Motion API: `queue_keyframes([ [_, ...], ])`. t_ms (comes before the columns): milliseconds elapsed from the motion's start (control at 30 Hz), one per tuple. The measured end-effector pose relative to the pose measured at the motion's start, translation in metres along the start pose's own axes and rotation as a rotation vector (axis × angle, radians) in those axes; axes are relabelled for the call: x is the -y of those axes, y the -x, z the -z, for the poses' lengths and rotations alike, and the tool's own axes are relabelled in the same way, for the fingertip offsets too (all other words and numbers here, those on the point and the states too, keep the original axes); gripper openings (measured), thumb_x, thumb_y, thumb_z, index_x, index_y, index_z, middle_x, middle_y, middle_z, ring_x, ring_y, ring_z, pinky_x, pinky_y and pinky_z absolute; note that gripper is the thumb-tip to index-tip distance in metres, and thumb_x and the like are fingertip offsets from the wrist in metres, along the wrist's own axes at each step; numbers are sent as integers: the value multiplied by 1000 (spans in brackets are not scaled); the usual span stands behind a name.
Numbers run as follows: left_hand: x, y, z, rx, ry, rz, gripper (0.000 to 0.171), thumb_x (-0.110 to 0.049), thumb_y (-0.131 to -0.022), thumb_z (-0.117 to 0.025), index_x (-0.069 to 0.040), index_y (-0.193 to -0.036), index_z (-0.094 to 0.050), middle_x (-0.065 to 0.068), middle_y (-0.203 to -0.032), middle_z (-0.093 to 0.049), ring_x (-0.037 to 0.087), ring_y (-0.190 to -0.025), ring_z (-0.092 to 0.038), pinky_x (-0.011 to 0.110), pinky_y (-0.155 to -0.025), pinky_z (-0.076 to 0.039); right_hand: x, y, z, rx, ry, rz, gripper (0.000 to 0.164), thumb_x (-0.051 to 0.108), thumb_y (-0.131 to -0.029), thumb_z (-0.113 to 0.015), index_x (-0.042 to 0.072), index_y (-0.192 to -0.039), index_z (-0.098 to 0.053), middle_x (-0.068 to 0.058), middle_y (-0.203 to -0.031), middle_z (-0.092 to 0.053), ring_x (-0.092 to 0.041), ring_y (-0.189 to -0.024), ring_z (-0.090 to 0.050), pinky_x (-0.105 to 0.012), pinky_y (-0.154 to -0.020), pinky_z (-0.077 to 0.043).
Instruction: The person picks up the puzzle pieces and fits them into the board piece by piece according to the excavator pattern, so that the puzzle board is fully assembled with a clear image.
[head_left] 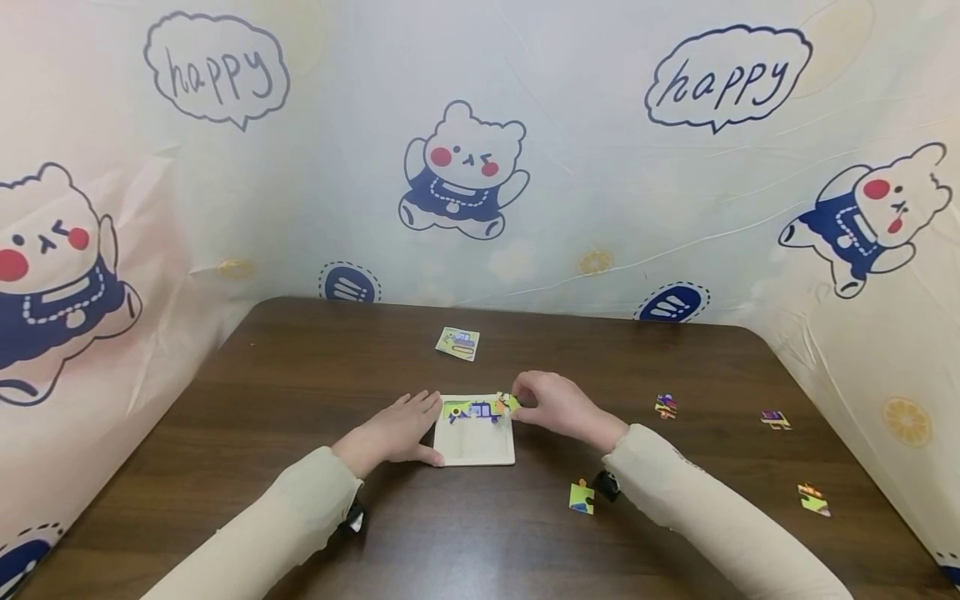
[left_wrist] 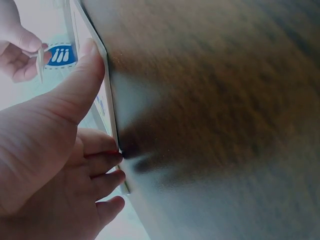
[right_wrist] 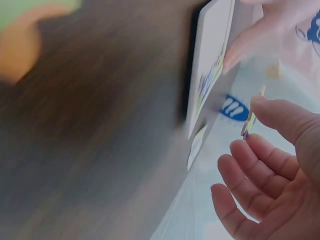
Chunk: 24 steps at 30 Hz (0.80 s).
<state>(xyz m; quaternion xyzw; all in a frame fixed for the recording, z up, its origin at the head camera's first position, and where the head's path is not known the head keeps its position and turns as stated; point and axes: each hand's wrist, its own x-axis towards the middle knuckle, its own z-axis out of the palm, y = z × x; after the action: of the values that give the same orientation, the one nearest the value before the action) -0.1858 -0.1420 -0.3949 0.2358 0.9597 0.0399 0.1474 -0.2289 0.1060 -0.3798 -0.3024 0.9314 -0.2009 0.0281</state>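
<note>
A shallow white puzzle tray lies on the table, with joined puzzle pieces showing a blue vehicle along its far side. My left hand rests at the tray's left edge. In the left wrist view its thumb lies over the rim and the other fingers are spread loosely along the edge. My right hand pinches a colourful puzzle piece between thumb and index finger, above the tray's far right corner. The right hand's other fingers are loosely bent.
A small picture card lies beyond the tray. One loose puzzle piece sits by the right forearm. Farther right on the brown table are another piece, a purple one and a green-orange one. A printed curtain hangs behind.
</note>
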Motion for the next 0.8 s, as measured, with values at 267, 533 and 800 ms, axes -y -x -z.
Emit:
queue_keyframes([
  [267, 1, -2, 0, 5, -4, 4, 90, -51, -78, -65, 9, -137, -34, 20, -145, -28, 34, -134, -22, 46, -107, -18, 28, -13, -16, 39, 51, 131, 21, 22, -77, -75, 10, -90, -62, 2, -79, -57, -11, -69, -51, -26, -62, -44],
  [533, 2, -1, -1, -9, -9, -19, 89, -51, -79, -65, 9, -137, -34, 22, -144, -28, 35, -133, -23, 47, -107, -19, 40, -27, -40, 97, 120, 180, 22, 22, -76, -75, 11, -89, -62, 6, -77, -54, -8, -66, -47, -23, -59, -42],
  [800, 4, -1, -3, -21, -22, -32, 89, -51, -79, -65, 10, -136, -35, 22, -144, -29, 35, -133, -24, 47, -107, -20, 45, -35, -50, 90, 163, 205, 21, 24, -75, -76, 11, -83, -62, 9, -69, -49, -9, -63, -45, -24, -57, -39],
])
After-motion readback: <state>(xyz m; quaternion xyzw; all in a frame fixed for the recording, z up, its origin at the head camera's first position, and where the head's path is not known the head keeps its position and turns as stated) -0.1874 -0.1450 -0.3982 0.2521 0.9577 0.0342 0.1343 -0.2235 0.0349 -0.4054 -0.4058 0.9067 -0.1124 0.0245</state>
